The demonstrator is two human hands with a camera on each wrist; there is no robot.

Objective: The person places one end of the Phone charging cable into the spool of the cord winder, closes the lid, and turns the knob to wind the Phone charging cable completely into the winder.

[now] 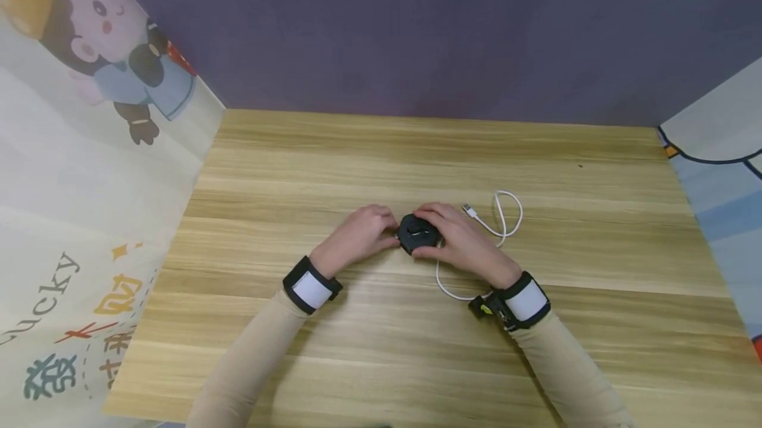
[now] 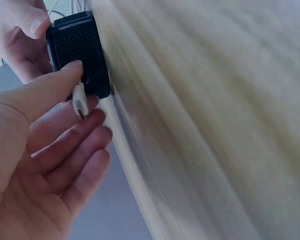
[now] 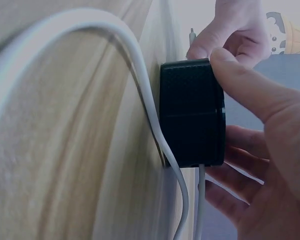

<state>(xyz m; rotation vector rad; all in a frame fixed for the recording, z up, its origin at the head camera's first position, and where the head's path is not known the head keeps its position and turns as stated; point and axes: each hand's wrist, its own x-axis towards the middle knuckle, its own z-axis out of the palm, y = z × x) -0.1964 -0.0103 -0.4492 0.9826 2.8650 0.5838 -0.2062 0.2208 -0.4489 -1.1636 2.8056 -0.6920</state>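
A small black many-sided box [image 1: 408, 237] sits on the table between the hands, a curved slot or loop on its top. My right hand [image 1: 467, 243] grips it between thumb and fingers. On its left side, my left hand [image 1: 360, 235] pinches a small white plug [image 2: 80, 99] with a metal tip between thumb and index finger, close against the box's dotted side. The other left fingers are loosely curled. A white cable [image 3: 201, 200] runs from the box's opposite side, by my right palm. Whether the plug is joined to the box is hard to tell.
The white cable loops on the wooden table [image 1: 333, 157] beyond and below my right hand, ending in a USB plug [image 1: 470, 211]. A dark panel [image 1: 417, 38] stands at the back; a printed wall covering [image 1: 71, 170] borders the left.
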